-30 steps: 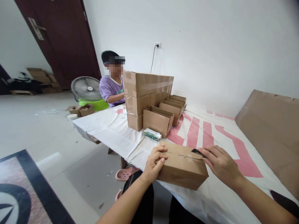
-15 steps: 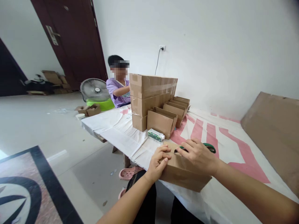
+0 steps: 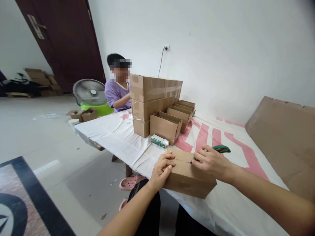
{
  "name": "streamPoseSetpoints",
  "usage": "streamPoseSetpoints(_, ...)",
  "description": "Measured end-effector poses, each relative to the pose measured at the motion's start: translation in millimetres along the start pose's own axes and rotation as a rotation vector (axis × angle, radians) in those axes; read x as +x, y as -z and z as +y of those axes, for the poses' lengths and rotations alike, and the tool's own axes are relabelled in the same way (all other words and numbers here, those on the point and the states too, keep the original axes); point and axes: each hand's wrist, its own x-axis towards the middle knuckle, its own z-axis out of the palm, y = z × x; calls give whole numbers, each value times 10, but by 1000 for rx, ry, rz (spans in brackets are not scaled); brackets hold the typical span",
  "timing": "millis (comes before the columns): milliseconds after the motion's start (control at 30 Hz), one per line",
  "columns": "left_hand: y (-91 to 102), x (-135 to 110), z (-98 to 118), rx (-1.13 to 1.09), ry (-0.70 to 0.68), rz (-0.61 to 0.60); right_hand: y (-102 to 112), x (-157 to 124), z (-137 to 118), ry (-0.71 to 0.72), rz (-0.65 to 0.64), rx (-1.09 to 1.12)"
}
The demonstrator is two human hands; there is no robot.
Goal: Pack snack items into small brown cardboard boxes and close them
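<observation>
A closed cardboard box lies near the table's front edge, with a seam along its top. My left hand grips its left end, fingers bent over the top. In my right hand are green-handled scissors, their loops showing behind the hand. Their dark tip touches the box top near the seam; most of the blades are hidden by my fingers. Just beyond the box lies a small green-and-white carton, in front of an open cardboard box.
Taped boxes are stacked along the table, with several open boxes beside them. Behind the stack sits a person in a purple shirt. A large cardboard sheet leans at the right. A fan stands on the floor.
My right hand has tilted the scissors, and their tip has shifted along the box top toward the right end. My left hand stays on the box. The whole view has shifted slightly.
</observation>
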Motion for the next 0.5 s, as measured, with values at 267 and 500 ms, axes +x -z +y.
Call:
streamPoseSetpoints(267, 1, 1, -12, 13, -5, -10, 129, -101, 22, -13, -80, -25)
streamPoseSetpoints(500, 17, 2, -24, 22, -12, -21, 174, -113, 46, -13, -116, -19)
